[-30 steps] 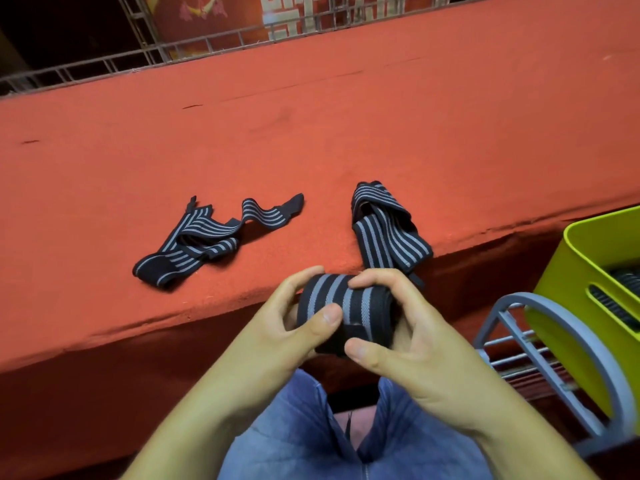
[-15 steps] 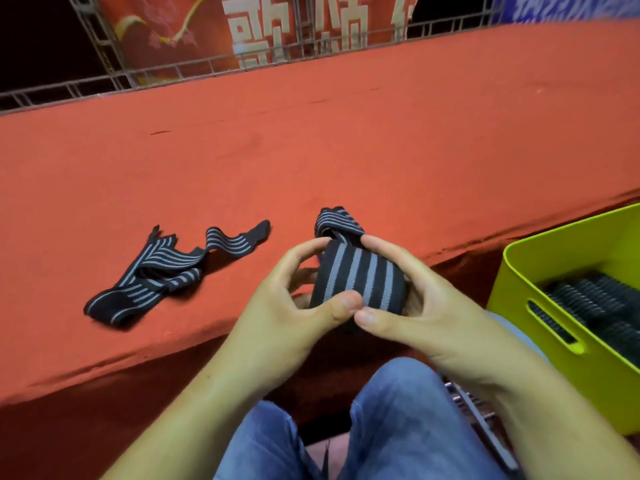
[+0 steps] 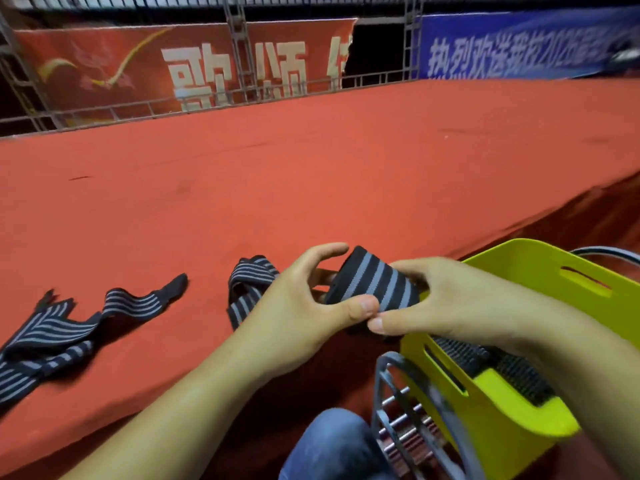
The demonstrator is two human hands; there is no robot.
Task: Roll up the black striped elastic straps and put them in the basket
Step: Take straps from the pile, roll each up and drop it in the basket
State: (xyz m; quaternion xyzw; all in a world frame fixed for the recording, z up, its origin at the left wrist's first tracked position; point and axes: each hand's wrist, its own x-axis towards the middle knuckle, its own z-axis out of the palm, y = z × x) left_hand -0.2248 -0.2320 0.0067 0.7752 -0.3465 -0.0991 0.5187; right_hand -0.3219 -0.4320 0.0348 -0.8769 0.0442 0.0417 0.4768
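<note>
Frame edge crops loose strap [image 3: 59, 329] (far left).
</note>
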